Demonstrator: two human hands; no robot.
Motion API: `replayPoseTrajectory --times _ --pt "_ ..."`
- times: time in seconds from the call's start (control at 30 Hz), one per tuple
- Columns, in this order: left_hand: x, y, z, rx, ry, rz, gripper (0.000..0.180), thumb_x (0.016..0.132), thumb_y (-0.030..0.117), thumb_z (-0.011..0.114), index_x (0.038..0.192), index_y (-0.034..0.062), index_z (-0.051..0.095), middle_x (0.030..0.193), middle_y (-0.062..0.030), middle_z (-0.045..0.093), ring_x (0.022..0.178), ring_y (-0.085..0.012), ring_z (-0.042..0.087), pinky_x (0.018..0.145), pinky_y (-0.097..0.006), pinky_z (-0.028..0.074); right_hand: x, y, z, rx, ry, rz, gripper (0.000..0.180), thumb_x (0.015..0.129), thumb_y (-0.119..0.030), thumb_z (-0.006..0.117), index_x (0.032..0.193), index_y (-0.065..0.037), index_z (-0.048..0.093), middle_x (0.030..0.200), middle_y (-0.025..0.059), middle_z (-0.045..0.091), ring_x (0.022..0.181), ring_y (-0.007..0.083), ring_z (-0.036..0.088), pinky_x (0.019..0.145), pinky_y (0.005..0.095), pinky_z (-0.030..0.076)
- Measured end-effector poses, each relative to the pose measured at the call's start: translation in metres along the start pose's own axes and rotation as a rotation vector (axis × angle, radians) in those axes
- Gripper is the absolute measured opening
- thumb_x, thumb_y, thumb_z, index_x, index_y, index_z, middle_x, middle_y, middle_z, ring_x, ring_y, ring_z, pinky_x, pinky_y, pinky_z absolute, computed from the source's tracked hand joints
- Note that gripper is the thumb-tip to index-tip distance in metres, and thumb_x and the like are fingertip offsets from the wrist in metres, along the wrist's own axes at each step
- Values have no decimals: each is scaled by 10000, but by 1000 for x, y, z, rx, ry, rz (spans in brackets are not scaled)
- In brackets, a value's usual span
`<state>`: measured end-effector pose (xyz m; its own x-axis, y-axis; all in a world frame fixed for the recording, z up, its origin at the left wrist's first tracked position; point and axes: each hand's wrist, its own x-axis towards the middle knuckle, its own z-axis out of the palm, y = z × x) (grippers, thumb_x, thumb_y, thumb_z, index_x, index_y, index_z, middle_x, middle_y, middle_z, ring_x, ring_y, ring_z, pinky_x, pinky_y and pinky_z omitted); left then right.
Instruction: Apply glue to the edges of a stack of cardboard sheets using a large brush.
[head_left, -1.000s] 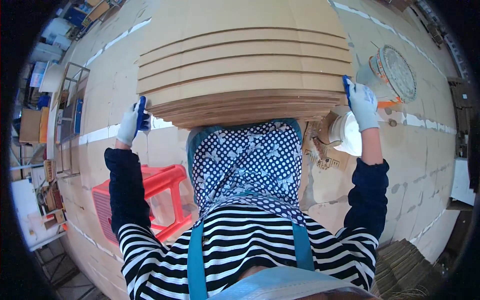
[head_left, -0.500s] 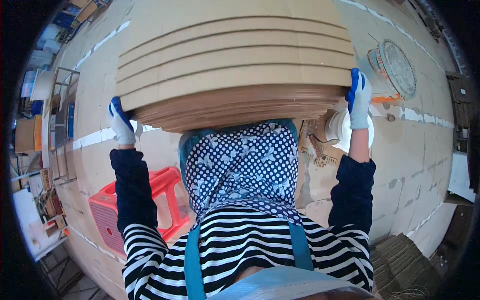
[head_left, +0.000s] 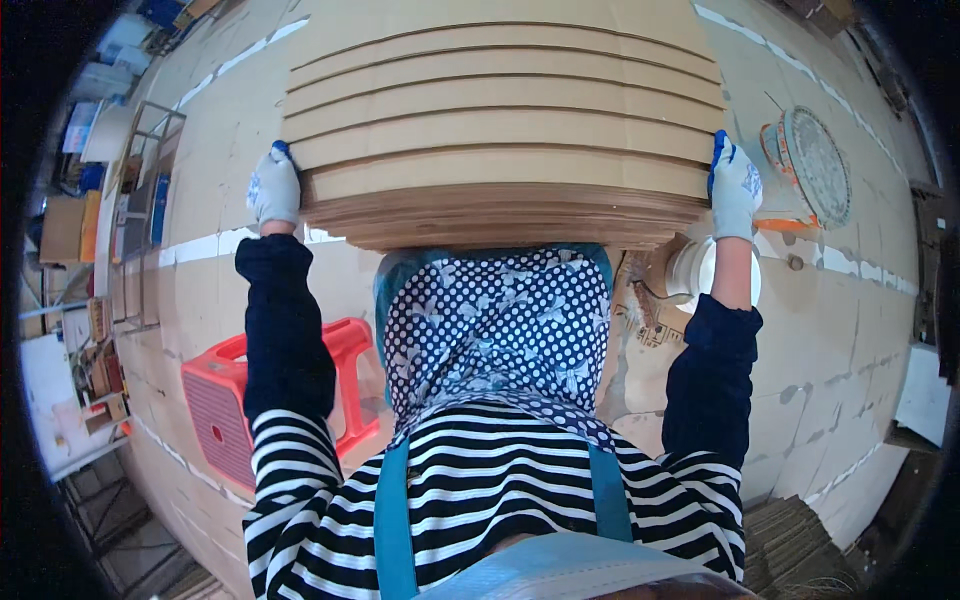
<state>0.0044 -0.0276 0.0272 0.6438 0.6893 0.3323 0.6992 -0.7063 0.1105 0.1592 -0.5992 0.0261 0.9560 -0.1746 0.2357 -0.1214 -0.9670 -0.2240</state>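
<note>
A thick stack of flat brown cardboard sheets point(head_left: 500, 125) lies in front of me, its upper sheets staggered like steps along the near side. At the stack's left edge, my left hand point(head_left: 273, 188), in a white glove with blue fingertips, is closed on the stepped sheets. My right hand point(head_left: 736, 188), gloved the same way, pinches the opposite edge at about the same height. The fingertips of both hands are partly hidden against the cardboard. Below the steps, the tightly packed edges of the lower sheets face my polka-dot apron point(head_left: 500, 320).
A red plastic stool point(head_left: 217, 415) stands at my left. To the right are a round-topped bucket point(head_left: 815, 165) and a white round container point(head_left: 690, 270) beside the stack. More cardboard point(head_left: 795, 545) lies at lower right. Shelving with boxes point(head_left: 65, 225) lines the far left.
Both hands have shifted to sheets farther up the stack's sides, the left more than the right. One more stepped edge shows on the near side. The view has also moved slightly.
</note>
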Motion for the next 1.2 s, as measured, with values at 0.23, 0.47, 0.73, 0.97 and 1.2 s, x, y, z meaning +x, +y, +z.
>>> replayPoseTrajectory --times 0.23,0.47,0.73,0.97,1.2 --pt "10 -104 11 -384 -235 397 404 889 417 424 910 55 603 643 -117 586 487 -201 575 379 -313 417 -12 41 -16 350 -169 -13 506 893 -473 346 884 -49 621 726 147 631 688 318 610 634 428 466" --pt "-9 -54 -53 167 -258 725 303 880 184 489 1160 76 533 703 -143 616 512 -253 597 473 -377 475 -35 -9 -75 -67 -143 -206 476 887 -436 421 852 -2 613 652 120 616 605 256 597 597 362 467" --pt "-14 -59 8 -250 443 796 370 911 250 447 1070 -67 552 903 -138 636 764 -237 616 710 -323 488 -34 12 -10 749 123 -96 461 886 -429 415 874 -8 603 793 168 614 756 342 567 697 363 443" --pt "-6 -10 8 -354 -17 -8 498 914 396 354 989 -29 604 891 -195 636 847 -328 593 736 -385 435 -17 -7 -3 71 -37 45 494 892 -472 355 916 -54 616 855 165 624 810 348 575 727 411 431" --pt "-6 -7 11 -152 -37 19 495 901 424 352 948 4 609 845 -199 623 760 -341 587 691 -401 433 -9 -12 -9 28 -102 87 529 879 -522 324 933 -95 633 903 165 634 868 323 600 771 411 448"
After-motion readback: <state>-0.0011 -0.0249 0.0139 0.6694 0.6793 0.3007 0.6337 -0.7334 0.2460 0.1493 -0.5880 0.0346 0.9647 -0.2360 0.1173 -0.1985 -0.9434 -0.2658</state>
